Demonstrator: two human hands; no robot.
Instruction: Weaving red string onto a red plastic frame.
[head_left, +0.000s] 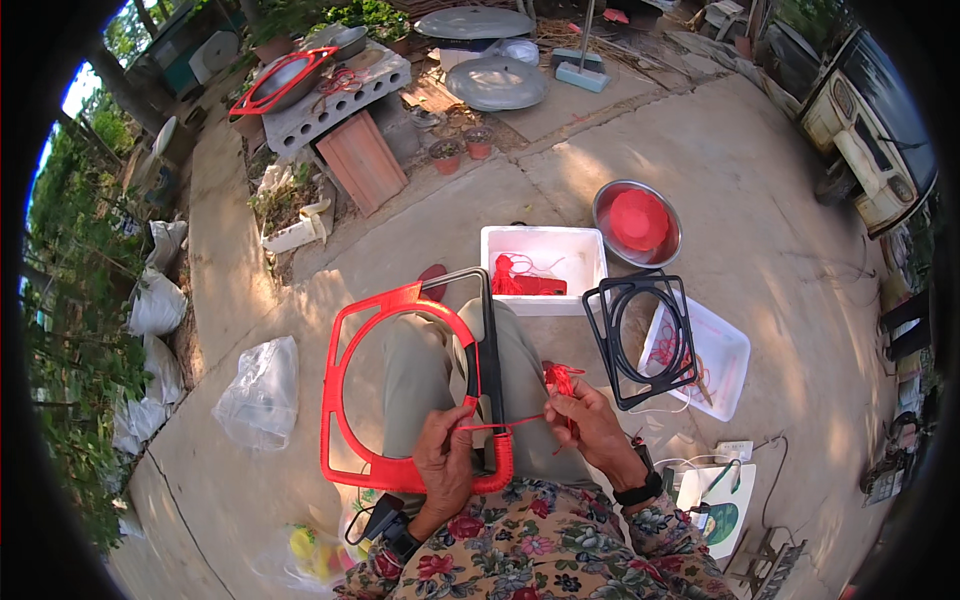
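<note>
A rectangular frame point(400, 474) with a ring inside it rests on my lap. Red cord covers most of it, while bare black shows on the right side and part of the ring. My left hand point(447, 462) is closed on the ring's lower right part, with the cord at its fingertips. From there a taut red strand crosses the black bar to my right hand point(590, 425). That hand is closed on a small bundle of red cord point(562, 378), held just right of the frame.
Ahead stands a white foam box point(542, 306) holding red cord and a red object. A metal basin point(674, 240) with a red bowl-like piece sits beyond it. At right, a bare black frame point(618, 392) leans on a white tray point(735, 360). A plastic bag point(258, 395) lies left.
</note>
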